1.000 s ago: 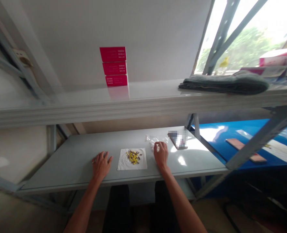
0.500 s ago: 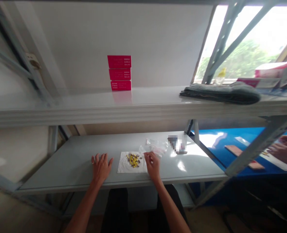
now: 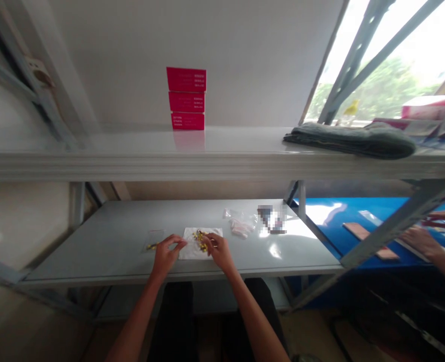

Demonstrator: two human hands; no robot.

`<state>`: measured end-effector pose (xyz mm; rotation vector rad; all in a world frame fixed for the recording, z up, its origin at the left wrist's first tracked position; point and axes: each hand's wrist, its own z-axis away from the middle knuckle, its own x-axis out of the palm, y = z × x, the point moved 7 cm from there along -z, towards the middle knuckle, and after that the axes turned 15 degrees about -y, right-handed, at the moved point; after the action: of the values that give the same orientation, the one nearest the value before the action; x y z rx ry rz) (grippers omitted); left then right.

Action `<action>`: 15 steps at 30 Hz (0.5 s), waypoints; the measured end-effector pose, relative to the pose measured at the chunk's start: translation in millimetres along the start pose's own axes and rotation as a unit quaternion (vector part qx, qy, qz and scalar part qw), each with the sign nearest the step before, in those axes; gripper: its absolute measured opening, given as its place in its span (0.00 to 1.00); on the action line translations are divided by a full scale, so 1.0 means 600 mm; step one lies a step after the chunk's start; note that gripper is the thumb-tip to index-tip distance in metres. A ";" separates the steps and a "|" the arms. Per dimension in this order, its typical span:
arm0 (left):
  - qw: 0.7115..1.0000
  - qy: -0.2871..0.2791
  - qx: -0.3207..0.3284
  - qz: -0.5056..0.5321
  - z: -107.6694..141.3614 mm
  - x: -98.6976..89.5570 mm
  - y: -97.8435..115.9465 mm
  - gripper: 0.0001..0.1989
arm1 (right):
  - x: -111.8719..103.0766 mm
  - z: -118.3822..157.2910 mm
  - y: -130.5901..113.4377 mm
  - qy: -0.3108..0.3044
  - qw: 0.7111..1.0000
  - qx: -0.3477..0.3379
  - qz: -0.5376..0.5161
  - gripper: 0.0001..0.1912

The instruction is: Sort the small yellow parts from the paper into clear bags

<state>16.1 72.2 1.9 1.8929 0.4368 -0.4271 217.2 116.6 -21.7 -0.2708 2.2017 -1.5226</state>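
Left hand (image 3: pixel 165 256): fingers drawn together in a pinch at the near-left edge of the paper napkin; whether anything sits in the pinch is too small to tell.

Right hand (image 3: pixel 219 251): fingers curled down over the capsule heap, just apart from the left hand; cannot tell if a capsule is held.

Yellow capsules (image 3: pixel 202 241): loose heap, some darker brown pieces among them, lying on a white paper napkin (image 3: pixel 191 251), partly hidden by the right hand.

Small clear plastic bag (image 3: pixel 154 240): flat on the table left of the napkin, a yellow capsule at its lower edge.

Farther back on the grey metal table (image 3: pixel 105 241): crumpled clear wrappers (image 3: pixel 237 223); a pixelated object (image 3: pixel 271 218).

Upper shelf (image 3: pixel 132 156): three stacked red boxes (image 3: pixel 187 98); folded grey cloth (image 3: pixel 348 141).

Far right, apart: a co-worker's hands (image 3: pixel 426 236) over a blue table (image 3: pixel 373 208), near a flat brown strip (image 3: pixel 369 240)
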 end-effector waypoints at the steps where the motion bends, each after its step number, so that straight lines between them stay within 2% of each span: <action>1: 1.000 -0.002 -0.016 0.025 -0.004 0.006 -0.006 0.14 | -0.020 0.010 0.001 0.030 0.999 0.005 0.045 0.16; 2: 0.998 -0.009 -0.027 0.048 -0.007 0.012 -0.011 0.15 | -0.036 0.020 0.001 0.053 0.994 0.010 0.094 0.14; 4: 0.995 -0.033 -0.038 0.083 -0.010 0.024 -0.017 0.16 | -0.052 0.035 0.000 0.058 0.981 0.023 0.185 0.08; 6: 0.993 -0.046 -0.042 0.105 -0.008 0.030 -0.019 0.15 | -0.050 0.043 0.002 0.028 0.967 0.038 0.251 0.05; 8: 0.991 -0.050 -0.039 0.116 -0.004 0.033 -0.018 0.16 | -0.041 0.047 0.002 0.001 0.954 0.050 0.294 0.05; 11: 0.992 -0.059 -0.025 0.110 0.000 0.034 -0.016 0.16 | -0.033 0.048 -0.006 -0.006 0.950 0.047 0.307 0.08; 15: 0.992 -0.081 -0.008 0.093 -0.003 0.040 -0.018 0.15 | -0.027 0.041 -0.039 0.004 0.974 -0.013 0.227 0.07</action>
<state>31.8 79.9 -18.2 1.8467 0.1540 -0.4478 240.7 93.6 -3.3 0.2207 2.1033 -1.2414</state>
